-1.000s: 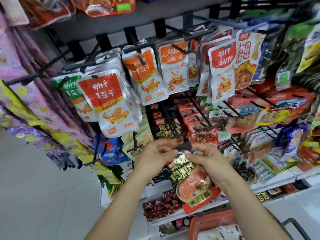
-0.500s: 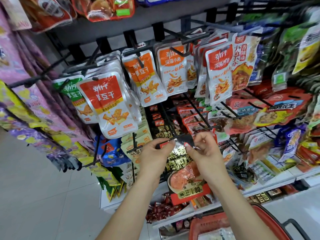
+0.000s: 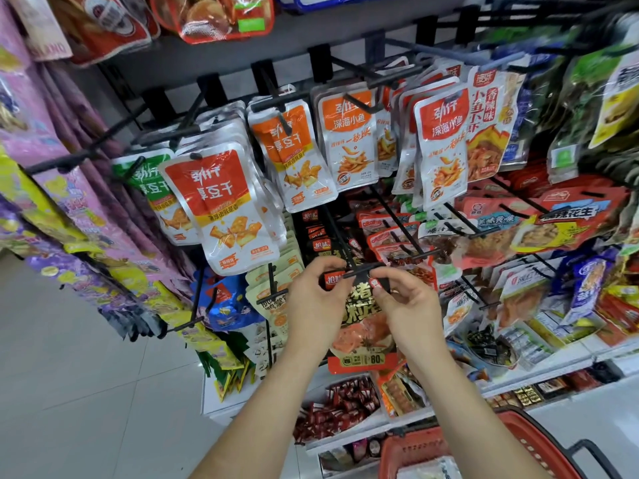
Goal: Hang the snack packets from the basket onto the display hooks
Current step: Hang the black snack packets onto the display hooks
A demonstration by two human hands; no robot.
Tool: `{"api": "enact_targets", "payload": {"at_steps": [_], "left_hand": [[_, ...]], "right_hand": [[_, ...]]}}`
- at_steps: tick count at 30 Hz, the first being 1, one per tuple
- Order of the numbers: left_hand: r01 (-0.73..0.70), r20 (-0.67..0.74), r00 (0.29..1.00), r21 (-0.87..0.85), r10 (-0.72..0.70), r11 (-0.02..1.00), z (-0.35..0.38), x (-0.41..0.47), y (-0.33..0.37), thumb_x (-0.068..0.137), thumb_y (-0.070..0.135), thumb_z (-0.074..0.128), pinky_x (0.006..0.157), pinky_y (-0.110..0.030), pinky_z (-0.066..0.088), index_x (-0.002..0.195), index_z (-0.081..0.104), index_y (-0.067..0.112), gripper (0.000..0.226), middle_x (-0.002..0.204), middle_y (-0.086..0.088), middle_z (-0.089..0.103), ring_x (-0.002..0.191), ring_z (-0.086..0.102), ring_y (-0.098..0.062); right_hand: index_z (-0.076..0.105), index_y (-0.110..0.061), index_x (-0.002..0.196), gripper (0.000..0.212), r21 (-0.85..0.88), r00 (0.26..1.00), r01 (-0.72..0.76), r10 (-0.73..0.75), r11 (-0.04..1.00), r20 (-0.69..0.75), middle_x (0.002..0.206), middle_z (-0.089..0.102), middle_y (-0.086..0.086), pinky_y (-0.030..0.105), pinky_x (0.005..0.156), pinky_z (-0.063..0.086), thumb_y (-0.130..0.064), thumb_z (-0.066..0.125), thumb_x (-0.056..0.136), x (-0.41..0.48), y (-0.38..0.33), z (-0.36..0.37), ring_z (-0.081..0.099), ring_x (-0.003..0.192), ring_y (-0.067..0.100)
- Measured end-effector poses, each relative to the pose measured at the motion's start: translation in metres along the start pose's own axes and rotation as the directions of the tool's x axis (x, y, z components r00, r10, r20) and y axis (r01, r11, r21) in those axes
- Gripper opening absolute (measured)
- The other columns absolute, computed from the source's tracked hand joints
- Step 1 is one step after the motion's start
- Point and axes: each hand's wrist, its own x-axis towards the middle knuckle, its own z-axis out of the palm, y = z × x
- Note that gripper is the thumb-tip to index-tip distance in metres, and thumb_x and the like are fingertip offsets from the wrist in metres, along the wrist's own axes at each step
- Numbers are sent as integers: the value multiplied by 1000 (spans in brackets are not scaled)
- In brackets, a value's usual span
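At the bottom edge, nearest the camera, sits a red basket (image 3: 539, 440) with a black handle. Only its rim and a corner show, and inside lies at least one pale packet (image 3: 428, 471); the rest of its load is out of view.

Above it both forearms reach up to the rack. The left hand (image 3: 314, 305) pinches the top left corner of a black snack packet (image 3: 363, 326) between thumb and forefinger. The right hand (image 3: 408, 309) pinches the top right corner the same way, with its other fingers loosely curled. The packet hangs upright between the hands, with a red band along its foot. Its top edge is level with the black tip of a hook (image 3: 361, 268), which crosses just in front of it. Whether the packet's hole is on the hook I cannot tell.

Below the packet a white shelf (image 3: 345, 442) carries a heap of small red-wrapped sweets (image 3: 339, 406). Behind the held packet, more black packets (image 3: 320, 236) are threaded one behind another along the same hook. Higher up, rows of white packets (image 3: 221, 209) with red or orange tops fill the upper hooks.
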Motion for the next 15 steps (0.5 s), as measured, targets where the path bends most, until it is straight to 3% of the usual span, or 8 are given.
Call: {"api": "enact_targets", "payload": {"at_steps": [2, 5, 8, 10, 12, 15], "left_hand": [[-85, -18, 996, 34, 86, 996, 0, 1, -5, 83, 15, 72, 73, -7, 40, 92, 63, 29, 19, 90, 18, 63, 88, 55, 9], [-244, -62, 965, 127, 253, 961, 1, 2, -14, 80, 14, 75, 80, -9, 38, 85, 66, 24, 14, 94, 13, 59, 93, 52, 3], [-321, -58, 934, 292, 352, 901, 1, -2, -28, 80, 14, 75, 96, -26, 41, 98, 73, 16, 18, 115, 4, 58, 111, 50, -13], [-373, -14, 905, 452, 425, 810, 2, -5, -36, 78, 6, 74, 102, -38, 40, 105, 72, 13, 28, 130, -5, 54, 123, 44, -25], [-433, 52, 872, 546, 486, 718, 1, -7, -41, 72, -4, 70, 103, -45, 39, 107, 70, 9, 38, 137, -12, 50, 128, 39, -30], [-467, 153, 864, 601, 480, 649, -2, -9, -43, 65, -6, 71, 92, -49, 50, 111, 69, 11, 49, 131, -11, 53, 121, 42, -28]], "right_hand": [[71, -29, 90, 31, 2, 1000, -3, 3, 1000, -5, 97, 71, -12, 33, 83, 55, 1, 64, 89, 0, -2, 0, 65, 100, 16], [69, -27, 91, 31, 26, 1000, -6, 5, 1000, 7, 88, 65, -26, 27, 70, 53, 3, 63, 89, 1, -10, 2, 55, 97, 21], [67, -31, 93, 33, -11, 999, -14, 14, 1000, 30, 79, 67, -30, 40, 74, 53, 1, 61, 90, 4, -10, 4, 54, 93, 32], [66, -34, 94, 35, -13, 999, -14, 15, 1000, 42, 87, 70, -21, 39, 63, 54, 1, 59, 92, 7, -6, 5, 58, 78, 38], [66, -32, 98, 35, -24, 998, 2, 0, 1000, 63, 98, 70, -7, 17, 54, 51, 1, 57, 92, 11, -2, 5, 61, 75, 24], [62, -30, 107, 35, -109, 992, 26, -12, 994, 129, 98, 66, -8, 15, 62, 49, 0, 56, 91, 14, 1, 6, 57, 75, 11]]}}
